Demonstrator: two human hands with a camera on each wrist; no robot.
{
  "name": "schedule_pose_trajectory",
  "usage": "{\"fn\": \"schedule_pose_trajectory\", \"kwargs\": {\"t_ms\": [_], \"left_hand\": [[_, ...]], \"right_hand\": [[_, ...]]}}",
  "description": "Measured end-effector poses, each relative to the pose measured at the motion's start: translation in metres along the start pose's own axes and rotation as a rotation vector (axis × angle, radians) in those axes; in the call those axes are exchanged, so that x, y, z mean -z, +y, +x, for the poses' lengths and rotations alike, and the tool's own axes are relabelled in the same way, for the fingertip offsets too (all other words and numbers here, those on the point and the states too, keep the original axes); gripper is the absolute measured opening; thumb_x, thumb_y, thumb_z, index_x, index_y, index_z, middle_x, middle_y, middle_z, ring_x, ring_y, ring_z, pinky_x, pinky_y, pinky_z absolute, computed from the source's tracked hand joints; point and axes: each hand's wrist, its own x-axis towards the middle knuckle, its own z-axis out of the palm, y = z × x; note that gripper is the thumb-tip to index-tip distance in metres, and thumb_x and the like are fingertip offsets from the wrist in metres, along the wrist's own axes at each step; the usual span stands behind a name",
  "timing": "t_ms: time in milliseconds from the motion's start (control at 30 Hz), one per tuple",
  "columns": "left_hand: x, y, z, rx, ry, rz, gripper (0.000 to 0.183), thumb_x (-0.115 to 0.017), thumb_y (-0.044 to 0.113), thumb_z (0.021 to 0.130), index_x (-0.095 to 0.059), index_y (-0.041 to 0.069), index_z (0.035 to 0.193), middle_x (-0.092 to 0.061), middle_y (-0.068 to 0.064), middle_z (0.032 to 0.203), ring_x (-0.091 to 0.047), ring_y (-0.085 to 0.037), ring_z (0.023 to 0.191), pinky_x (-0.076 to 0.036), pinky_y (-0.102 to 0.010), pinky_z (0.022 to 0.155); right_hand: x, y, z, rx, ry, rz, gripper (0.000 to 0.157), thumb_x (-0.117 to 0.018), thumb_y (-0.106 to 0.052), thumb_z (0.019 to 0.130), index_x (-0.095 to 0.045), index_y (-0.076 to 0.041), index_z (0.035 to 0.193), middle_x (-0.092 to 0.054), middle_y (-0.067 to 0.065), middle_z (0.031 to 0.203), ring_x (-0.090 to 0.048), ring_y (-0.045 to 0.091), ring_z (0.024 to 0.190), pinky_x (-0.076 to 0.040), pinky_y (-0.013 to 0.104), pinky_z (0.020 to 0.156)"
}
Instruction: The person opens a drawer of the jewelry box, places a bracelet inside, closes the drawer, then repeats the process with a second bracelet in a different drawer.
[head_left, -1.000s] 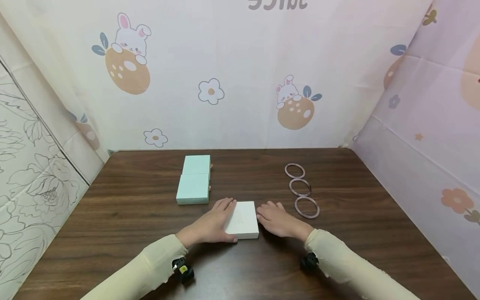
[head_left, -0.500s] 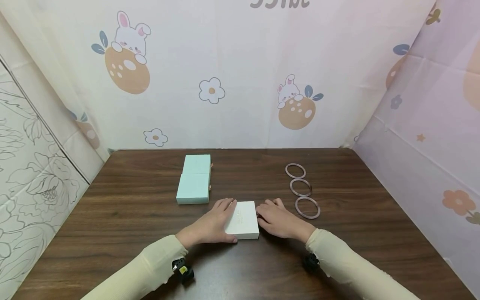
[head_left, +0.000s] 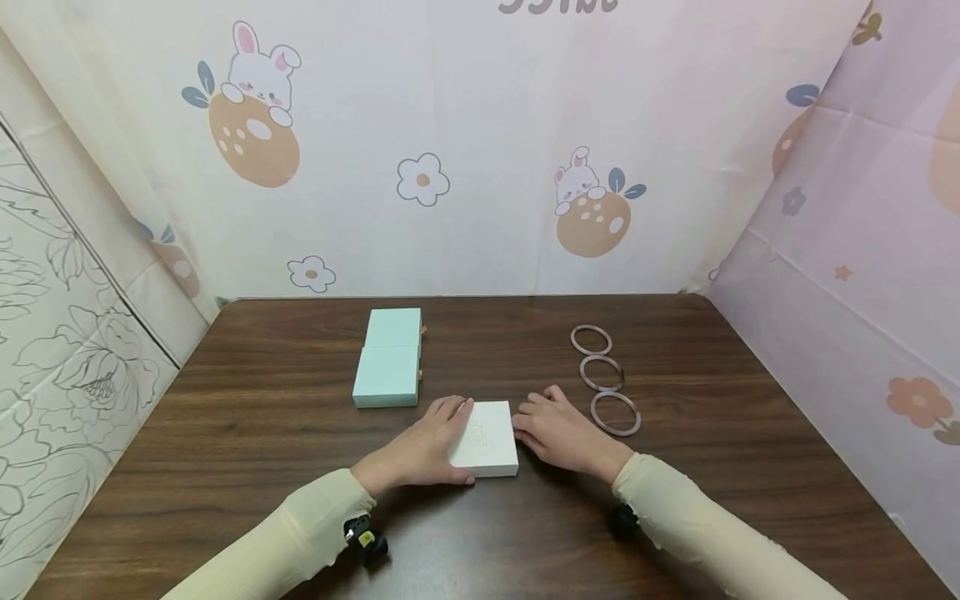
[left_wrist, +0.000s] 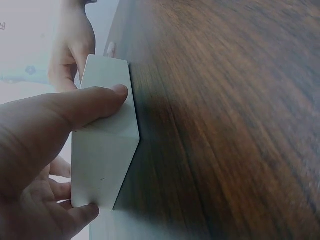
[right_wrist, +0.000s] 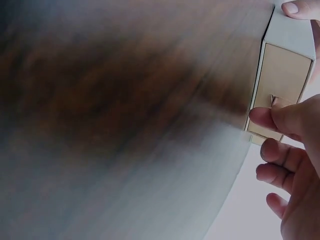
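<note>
A flat white drawer-style box (head_left: 486, 439) lies on the table in front of the person. My left hand (head_left: 423, 442) grips it across its left part, the thumb along the near side and the fingers at the far side. Seen from the left wrist, the thumb (left_wrist: 107, 97) presses the pale side wall. My right hand (head_left: 558, 433) is at the box's right end, where the right wrist view shows a tan drawer front (right_wrist: 285, 75). There its thumb and forefinger pinch at a small pull tab (right_wrist: 273, 98), mostly hidden by the fingers; the other fingers are loosely curled.
Two mint-green boxes (head_left: 386, 375) lie end to end at the back left, small tabs on their right sides. Several pale mauve rings (head_left: 615, 414) lie in a row right of the right hand. Printed curtains (head_left: 487, 225) border the dark wooden table (head_left: 262, 400).
The right hand has shifted slightly, its raised knuckle moving away from the person and its fingers drawing together at the box's right end. The left hand and white box stay in place.
</note>
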Motion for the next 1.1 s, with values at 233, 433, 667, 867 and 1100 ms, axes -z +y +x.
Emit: {"fn": "schedule_pose_trajectory", "kwargs": {"t_ms": [233,433,667,867,1100], "left_hand": [[0.001,0.001,-0.001,-0.008,0.010,0.006,0.100,-0.081,0.039,0.073,-0.030,-0.010,0.143,-0.036,-0.023,0.140,-0.032,-0.035,0.130,-0.039,-0.041,0.099],[0.002,0.000,-0.003,-0.002,-0.005,-0.007,0.100,-0.081,0.039,0.073,-0.029,-0.010,0.144,-0.035,-0.024,0.141,-0.031,-0.036,0.131,-0.039,-0.042,0.100],[0.003,-0.001,-0.005,-0.010,-0.012,-0.017,0.101,-0.081,0.038,0.074,-0.028,-0.010,0.144,-0.034,-0.025,0.142,-0.029,-0.036,0.132,-0.037,-0.043,0.101],[0.003,-0.002,-0.008,-0.024,-0.007,-0.021,0.100,-0.081,0.037,0.073,-0.028,-0.011,0.144,-0.034,-0.026,0.142,-0.029,-0.037,0.132,-0.037,-0.043,0.101],[0.005,-0.002,-0.011,-0.028,-0.007,-0.030,0.100,-0.081,0.036,0.074,-0.028,-0.011,0.144,-0.033,-0.026,0.143,-0.029,-0.037,0.133,-0.037,-0.044,0.101]], "right_hand": [[0.000,0.001,-0.001,0.051,0.029,-0.059,0.007,-0.065,-0.022,0.090,-0.068,-0.020,0.085,-0.057,-0.008,0.073,-0.047,0.014,0.072,-0.031,0.036,0.073],[0.001,0.001,-0.003,0.050,0.021,-0.067,0.007,-0.066,-0.022,0.090,-0.068,-0.020,0.084,-0.055,-0.008,0.071,-0.047,0.014,0.071,-0.031,0.036,0.073],[0.002,0.001,-0.005,0.069,0.056,-0.066,0.007,-0.068,-0.021,0.088,-0.068,-0.019,0.082,-0.057,-0.007,0.071,-0.049,0.015,0.071,-0.031,0.036,0.071],[0.001,0.001,-0.006,0.083,0.088,-0.062,0.006,-0.070,-0.020,0.085,-0.067,-0.019,0.080,-0.056,-0.007,0.070,-0.049,0.015,0.070,-0.031,0.036,0.069],[0.001,0.001,-0.008,0.085,0.084,-0.084,0.007,-0.069,-0.022,0.086,-0.067,-0.018,0.081,-0.057,-0.007,0.070,-0.051,0.016,0.071,-0.033,0.037,0.071]]}}
